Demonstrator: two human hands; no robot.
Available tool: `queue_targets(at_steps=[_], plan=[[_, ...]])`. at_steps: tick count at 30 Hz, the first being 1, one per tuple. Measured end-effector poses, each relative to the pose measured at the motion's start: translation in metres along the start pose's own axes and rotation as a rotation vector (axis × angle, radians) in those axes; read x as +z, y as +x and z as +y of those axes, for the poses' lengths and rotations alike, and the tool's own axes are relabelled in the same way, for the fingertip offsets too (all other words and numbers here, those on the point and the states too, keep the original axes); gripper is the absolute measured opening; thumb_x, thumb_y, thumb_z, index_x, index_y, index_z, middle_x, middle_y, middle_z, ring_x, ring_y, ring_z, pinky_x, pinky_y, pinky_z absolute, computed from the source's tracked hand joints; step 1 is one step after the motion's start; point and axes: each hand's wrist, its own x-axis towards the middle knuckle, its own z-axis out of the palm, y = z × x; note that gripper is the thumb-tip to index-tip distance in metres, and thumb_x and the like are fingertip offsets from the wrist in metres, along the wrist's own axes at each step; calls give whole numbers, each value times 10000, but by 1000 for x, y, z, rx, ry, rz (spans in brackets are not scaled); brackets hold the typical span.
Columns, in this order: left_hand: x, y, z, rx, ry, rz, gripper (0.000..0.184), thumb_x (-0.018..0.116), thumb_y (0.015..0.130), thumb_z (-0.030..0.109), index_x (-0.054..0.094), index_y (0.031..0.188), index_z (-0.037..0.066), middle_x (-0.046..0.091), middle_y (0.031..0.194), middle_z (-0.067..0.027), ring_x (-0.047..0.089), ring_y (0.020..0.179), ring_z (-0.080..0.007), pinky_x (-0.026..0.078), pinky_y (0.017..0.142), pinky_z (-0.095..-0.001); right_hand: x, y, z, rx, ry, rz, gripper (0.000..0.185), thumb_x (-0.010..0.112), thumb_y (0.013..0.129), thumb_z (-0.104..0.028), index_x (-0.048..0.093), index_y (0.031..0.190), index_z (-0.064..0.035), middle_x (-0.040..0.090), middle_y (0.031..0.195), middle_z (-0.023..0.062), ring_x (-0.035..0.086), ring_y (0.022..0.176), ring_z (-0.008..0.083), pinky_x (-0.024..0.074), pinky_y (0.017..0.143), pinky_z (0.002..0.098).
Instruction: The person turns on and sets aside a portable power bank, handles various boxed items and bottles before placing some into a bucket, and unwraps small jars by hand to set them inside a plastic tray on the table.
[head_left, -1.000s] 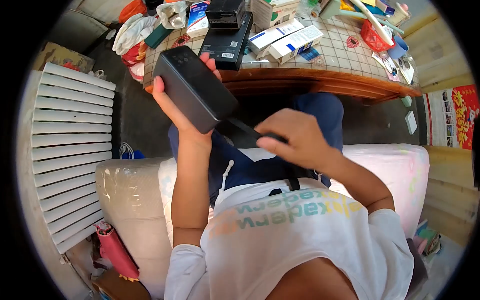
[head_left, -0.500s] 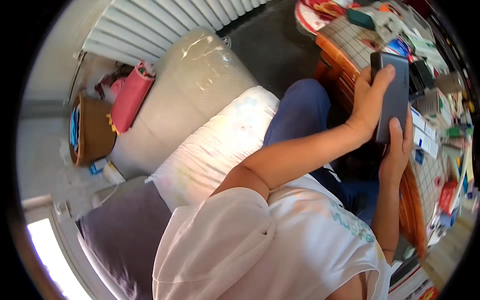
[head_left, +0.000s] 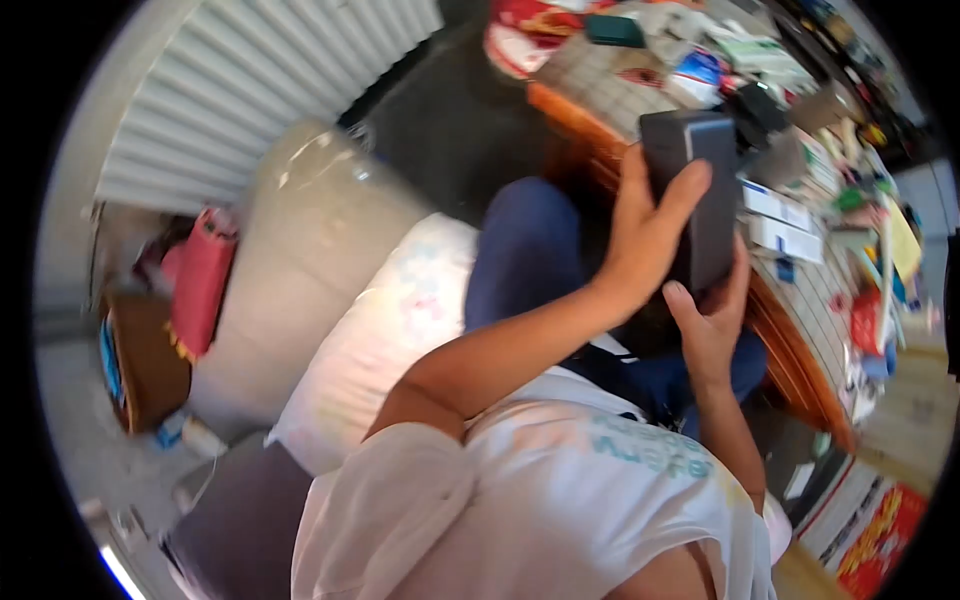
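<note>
A dark grey, box-shaped device (head_left: 708, 215) is held up between both hands, slightly tilted, in front of the desk. My left hand (head_left: 645, 225) grips its upper left side, with the thumb across the front face. At the lower end, my right hand (head_left: 715, 325) closes round the device from below, thumb on the near side. The picture is a little blurred. White boxes (head_left: 780, 225) lie on the desk just to the right of the device.
The cluttered desk (head_left: 800, 305) has a brown wooden edge. Left of my legs are a cushion with a faint pattern (head_left: 400, 320), a plastic-covered beige seat (head_left: 310, 230), a pink bag (head_left: 205, 285), and a brown bin (head_left: 150, 360). A white radiator (head_left: 260, 90) stands behind.
The view has swung round, then partly back. The black strap-like piece stretched from the device a second ago is no longer visible, and both hands now hold the device.
</note>
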Motion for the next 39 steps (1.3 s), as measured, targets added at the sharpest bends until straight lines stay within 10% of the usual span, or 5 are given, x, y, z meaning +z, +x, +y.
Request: queue_targets(at_steps=[5,12,13,19,39], plan=[[-60,3,3,-131,212,-283,467,447,888,422,469,1127,22,491,1107,-92,456,1052,-182,346,938,-325,-34,-9,20,234,120,28,658,652,701,-203,352,1243,20,489,1124,127,523,1013,227,422,845,312],[-363,6,146,340,193,987,468,561,753,570,487,806,110,474,758,-33,468,741,-189,399,810,-395,-58,-6,21,281,252,-40,427,528,823,-312,467,1133,-24,583,964,91,600,877,230,426,607,259],[-395,-12,179,283,67,1050,616,518,796,546,402,1134,44,415,1002,-98,426,915,-234,380,793,-377,-64,-1,24,277,281,-86,414,504,842,-295,464,1143,-13,587,963,103,594,887,229,420,620,262],[-505,-79,263,485,-57,1517,890,465,682,725,230,1336,169,322,1206,-106,340,1089,-274,298,929,-423,-67,22,26,332,292,-30,451,491,852,-304,441,1168,13,573,1043,138,567,960,250,429,642,233],[-590,-149,325,593,-72,1101,538,584,795,247,383,1259,63,411,1276,-126,391,1161,-305,348,955,-483,-53,38,21,353,283,-11,496,510,841,-271,389,1195,56,526,1058,224,546,968,293,461,660,267]])
